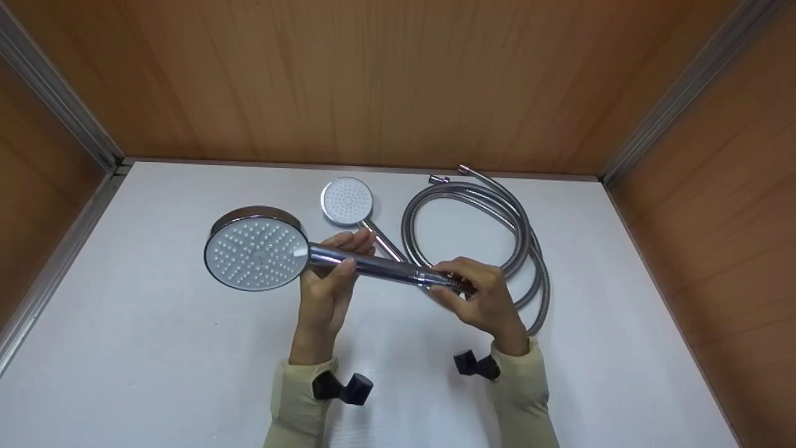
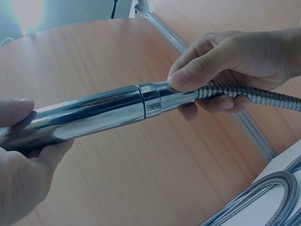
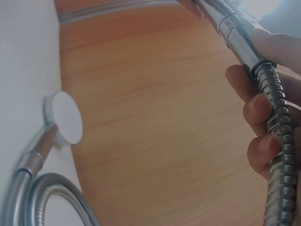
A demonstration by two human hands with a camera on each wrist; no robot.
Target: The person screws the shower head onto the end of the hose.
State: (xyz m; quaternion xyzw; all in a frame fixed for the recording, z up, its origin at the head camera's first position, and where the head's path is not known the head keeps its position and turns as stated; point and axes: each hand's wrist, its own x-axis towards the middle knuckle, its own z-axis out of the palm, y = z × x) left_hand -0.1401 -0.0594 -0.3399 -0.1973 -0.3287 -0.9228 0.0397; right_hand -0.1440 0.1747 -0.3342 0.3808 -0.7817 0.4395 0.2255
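Observation:
My left hand (image 1: 323,298) holds the chrome handle (image 1: 373,266) of a large round shower head (image 1: 256,254) above the table, its white nozzle face toward the head camera. In the left wrist view, the thumb lies over the handle and fingers lie below. My right hand (image 1: 488,295) pinches the chrome end nut (image 2: 181,99) of a ribbed metal shower hose (image 2: 263,95), with other fingers around the hose. The nut meets the lower end of the handle in line; how far it is threaded cannot be seen.
Behind my hands a smaller white-faced shower head (image 1: 347,201) lies on the white table (image 1: 155,311). Coiled metal hoses (image 1: 525,239) lie at its right, two loose-looking ends toward the back. Wooden panels (image 1: 373,81) border the back and sides.

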